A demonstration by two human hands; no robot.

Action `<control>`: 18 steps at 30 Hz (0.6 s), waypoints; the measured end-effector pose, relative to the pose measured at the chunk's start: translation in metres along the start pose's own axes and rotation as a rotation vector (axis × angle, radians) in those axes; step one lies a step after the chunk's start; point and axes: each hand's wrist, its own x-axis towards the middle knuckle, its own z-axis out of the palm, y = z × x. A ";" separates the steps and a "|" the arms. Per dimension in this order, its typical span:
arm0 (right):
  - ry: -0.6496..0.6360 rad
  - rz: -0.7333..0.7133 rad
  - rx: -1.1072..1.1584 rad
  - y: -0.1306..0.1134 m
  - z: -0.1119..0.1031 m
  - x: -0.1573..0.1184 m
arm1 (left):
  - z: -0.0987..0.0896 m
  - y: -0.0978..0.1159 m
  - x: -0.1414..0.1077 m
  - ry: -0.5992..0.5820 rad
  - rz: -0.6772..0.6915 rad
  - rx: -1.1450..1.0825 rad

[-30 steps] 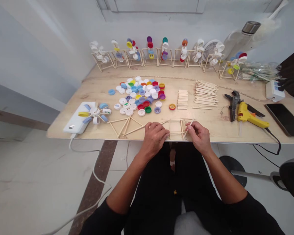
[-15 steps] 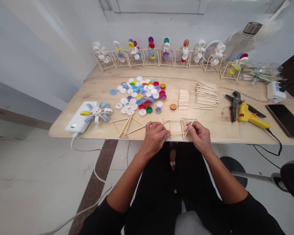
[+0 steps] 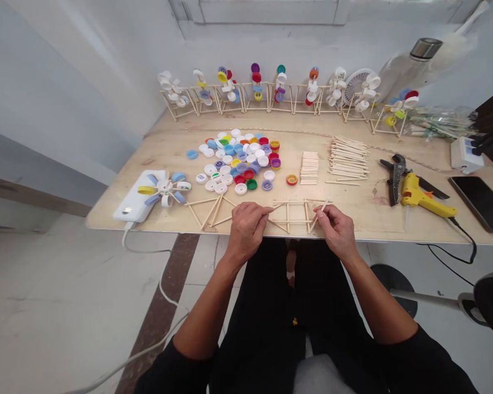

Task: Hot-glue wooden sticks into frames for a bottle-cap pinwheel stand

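Near the front edge of the table lies a frame of wooden sticks (image 3: 298, 221). At its left end my left hand (image 3: 246, 225) is closed, thumb and forefinger pinching the tip where two slanting sticks meet. My right hand (image 3: 336, 227) pinches a stick (image 3: 321, 212) that slants over the frame's right end. Left of my left hand are joined stick triangles (image 3: 201, 201), partly behind that hand. Beyond the hands lies a heap of coloured bottle caps (image 3: 240, 155), with one red and yellow cap (image 3: 291, 179) apart from it.
Short sticks (image 3: 309, 168) and long sticks (image 3: 348, 158) lie in piles. A yellow glue gun (image 3: 427, 202), clamp (image 3: 394, 178) and phone (image 3: 482, 201) are at right. A cap wheel (image 3: 165, 189) rests on a white power bank (image 3: 129, 205) at left. Cap-wheel models (image 3: 257, 98) line the back.
My left hand has moved left, from the frame's front left corner to the tip of the slanting sticks. My right hand stays at the right end, still pinching the stick.
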 end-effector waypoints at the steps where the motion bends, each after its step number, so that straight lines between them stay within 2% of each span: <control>1: -0.002 0.002 -0.006 0.001 0.000 0.000 | -0.001 0.000 0.000 0.000 -0.012 -0.004; 6: 0.002 -0.002 -0.018 0.002 0.000 0.000 | 0.002 0.006 0.002 -0.040 -0.002 0.001; 13: -0.005 0.005 -0.029 0.001 0.000 0.000 | 0.023 0.023 0.009 -0.114 0.164 0.075; 18: -0.012 0.003 -0.011 0.001 0.000 0.000 | 0.034 0.029 0.014 -0.160 0.216 0.153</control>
